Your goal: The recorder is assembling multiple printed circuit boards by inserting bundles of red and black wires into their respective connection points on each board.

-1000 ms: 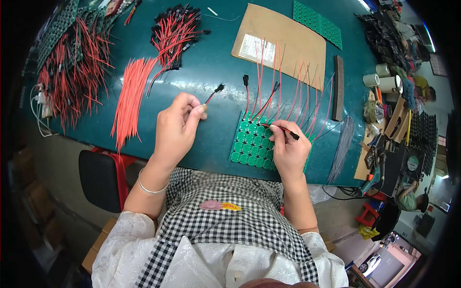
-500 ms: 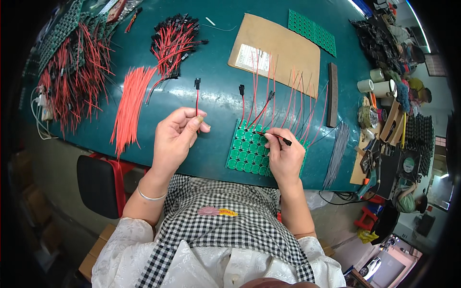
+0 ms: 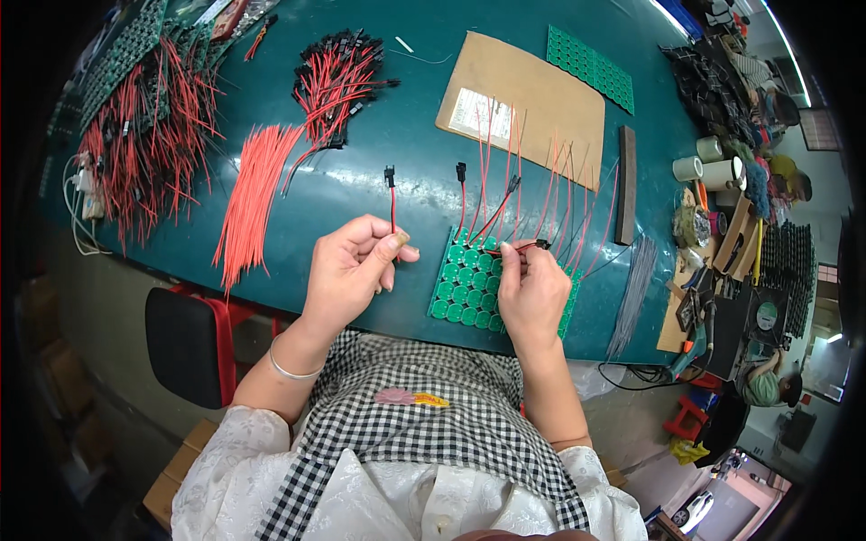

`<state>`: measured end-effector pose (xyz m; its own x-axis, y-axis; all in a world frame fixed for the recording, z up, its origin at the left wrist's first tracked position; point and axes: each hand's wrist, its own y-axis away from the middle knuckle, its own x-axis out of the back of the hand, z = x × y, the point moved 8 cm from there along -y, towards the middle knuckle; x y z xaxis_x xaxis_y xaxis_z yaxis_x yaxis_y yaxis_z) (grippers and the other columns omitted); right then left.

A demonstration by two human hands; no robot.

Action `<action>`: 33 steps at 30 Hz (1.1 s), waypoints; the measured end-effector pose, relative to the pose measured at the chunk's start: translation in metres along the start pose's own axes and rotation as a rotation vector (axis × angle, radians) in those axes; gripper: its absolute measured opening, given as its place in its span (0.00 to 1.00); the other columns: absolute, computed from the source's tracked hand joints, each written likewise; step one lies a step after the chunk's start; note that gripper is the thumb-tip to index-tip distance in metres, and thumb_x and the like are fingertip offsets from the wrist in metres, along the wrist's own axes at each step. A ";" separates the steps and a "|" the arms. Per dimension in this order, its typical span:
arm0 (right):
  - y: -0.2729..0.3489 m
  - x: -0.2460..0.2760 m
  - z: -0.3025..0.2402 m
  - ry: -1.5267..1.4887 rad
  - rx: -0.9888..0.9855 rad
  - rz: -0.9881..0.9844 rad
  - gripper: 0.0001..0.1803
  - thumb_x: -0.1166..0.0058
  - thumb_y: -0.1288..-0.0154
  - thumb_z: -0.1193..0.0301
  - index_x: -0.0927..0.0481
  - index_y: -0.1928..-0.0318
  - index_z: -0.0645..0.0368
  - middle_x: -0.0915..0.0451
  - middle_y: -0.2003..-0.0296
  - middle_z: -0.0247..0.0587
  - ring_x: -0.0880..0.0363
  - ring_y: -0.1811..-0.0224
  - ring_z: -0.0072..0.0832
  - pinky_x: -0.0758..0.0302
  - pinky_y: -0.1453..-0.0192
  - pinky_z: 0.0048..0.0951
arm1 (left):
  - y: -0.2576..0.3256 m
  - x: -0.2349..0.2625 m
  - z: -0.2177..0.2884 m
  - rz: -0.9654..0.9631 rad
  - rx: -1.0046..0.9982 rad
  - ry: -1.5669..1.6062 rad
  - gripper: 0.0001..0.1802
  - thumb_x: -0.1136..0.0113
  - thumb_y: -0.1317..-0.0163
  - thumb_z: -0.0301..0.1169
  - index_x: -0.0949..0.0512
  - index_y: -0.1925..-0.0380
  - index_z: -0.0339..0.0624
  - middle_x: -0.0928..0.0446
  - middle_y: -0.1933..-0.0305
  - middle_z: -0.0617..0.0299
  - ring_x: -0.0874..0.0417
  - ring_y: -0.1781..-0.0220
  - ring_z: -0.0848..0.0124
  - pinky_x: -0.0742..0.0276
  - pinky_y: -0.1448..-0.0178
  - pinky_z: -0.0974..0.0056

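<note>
A wide teal tabletop [image 3: 379,189] fills the view from above, seen over a person's checked apron. At far left lies a tangled heap of red and black wires [image 3: 144,126]; beside it a straight bundle of bare red wires [image 3: 253,198], and above that a smaller pile of connector leads [image 3: 338,77]. A brown cardboard sheet [image 3: 532,90] lies at upper centre.

Near the tabletop's front edge sits a green circuit panel [image 3: 465,284] made of round pads, flat and thin. It looks light and fairly stiff, best held by its edges. Several red leads rise from it, fanning away over the cardboard.

The left hand [image 3: 352,270] is pinched closed on a red lead with a black plug [image 3: 391,194], gripping the wire low down so the plug stands upright above the fingers. The wire looks thin, limp and light; the plug is its only firm part.

The right hand [image 3: 532,293] rests on the panel, fingertips together on another red wire with a dark tip [image 3: 528,245].
</note>
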<state>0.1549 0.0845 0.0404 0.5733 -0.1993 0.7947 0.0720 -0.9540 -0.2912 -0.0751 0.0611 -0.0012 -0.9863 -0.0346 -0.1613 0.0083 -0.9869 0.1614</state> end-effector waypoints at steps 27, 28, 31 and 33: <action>-0.012 -0.011 -0.010 0.016 0.088 -0.011 0.14 0.30 0.37 0.69 0.24 0.70 0.59 0.19 0.78 0.43 0.20 0.79 0.42 0.27 0.76 0.40 | 0.013 -0.015 0.001 -0.042 -0.020 -0.037 0.09 0.47 0.22 0.30 0.21 0.60 0.35 0.19 0.75 0.61 0.26 0.80 0.83 0.33 0.76 0.77; -0.012 -0.012 -0.010 0.014 0.093 0.005 0.14 0.30 0.38 0.68 0.24 0.71 0.58 0.19 0.78 0.42 0.20 0.80 0.41 0.27 0.77 0.39 | 0.014 -0.016 0.001 -0.051 -0.006 -0.053 0.09 0.47 0.22 0.29 0.21 0.59 0.35 0.20 0.74 0.62 0.28 0.79 0.83 0.34 0.75 0.77; -0.011 -0.012 -0.004 -0.070 0.047 0.040 0.16 0.27 0.40 0.68 0.25 0.71 0.58 0.20 0.79 0.41 0.20 0.80 0.37 0.27 0.77 0.36 | 0.015 -0.024 0.005 -0.061 0.035 0.009 0.09 0.48 0.22 0.29 0.21 0.57 0.35 0.20 0.71 0.63 0.28 0.77 0.83 0.33 0.73 0.77; -0.008 -0.008 -0.006 -0.220 0.044 0.004 0.11 0.27 0.41 0.73 0.19 0.64 0.61 0.20 0.77 0.37 0.21 0.80 0.24 0.27 0.77 0.26 | 0.018 -0.031 0.006 -0.086 0.032 0.038 0.08 0.48 0.23 0.26 0.20 0.55 0.34 0.20 0.69 0.64 0.28 0.75 0.83 0.32 0.71 0.76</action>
<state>0.1448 0.0926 0.0398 0.7377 -0.1451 0.6593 0.1020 -0.9415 -0.3213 -0.0456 0.0459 0.0125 -0.9763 0.0435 -0.2122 -0.0821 -0.9809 0.1764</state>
